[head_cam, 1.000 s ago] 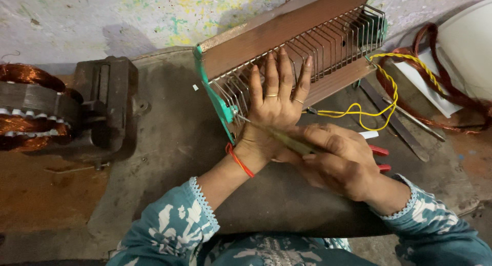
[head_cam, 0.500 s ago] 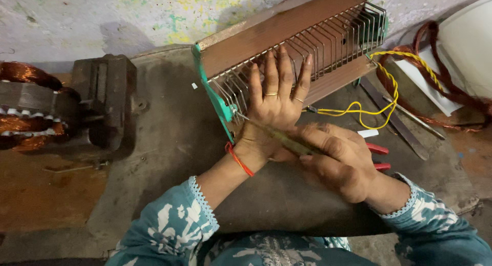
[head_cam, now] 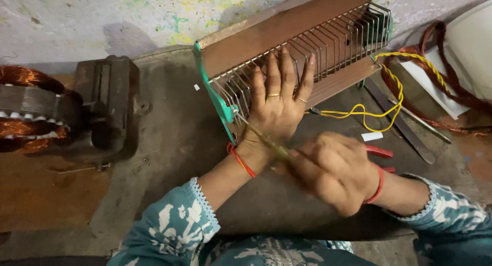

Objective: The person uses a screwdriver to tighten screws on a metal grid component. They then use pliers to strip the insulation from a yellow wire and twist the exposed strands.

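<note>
A brown heater body with a wire grille (head_cam: 312, 46) lies on its side toward the far edge of the dark surface (head_cam: 169, 148), its teal end cap (head_cam: 218, 94) turned toward the left and its grille facing the person. The left hand (head_cam: 277, 104) lies flat and open on the grille, fingers spread, two of them ringed, pressing the grille wires near the teal end. The right hand (head_cam: 333, 174), blurred, is closed around the handle of a thin screwdriver (head_cam: 261, 138), whose shaft passes over the left wrist and whose tip meets the heater at the near corner of the teal cap. A twisted yellow wire (head_cam: 379, 97) runs from the right end of the heater and loops across the surface just beyond the right hand. Red-handled pliers (head_cam: 379, 152) show partly behind that hand, touching or just beside it; which cannot be told. Further right lie flat metal strips (head_cam: 400, 122), with a copper wire coil (head_cam: 451, 92) and a white sheet (head_cam: 435, 87) near the right edge. At the left edge of the surface stands a dark iron vise (head_cam: 110, 107), and beside it a motor stator wound with copper (head_cam: 31, 107).
</note>
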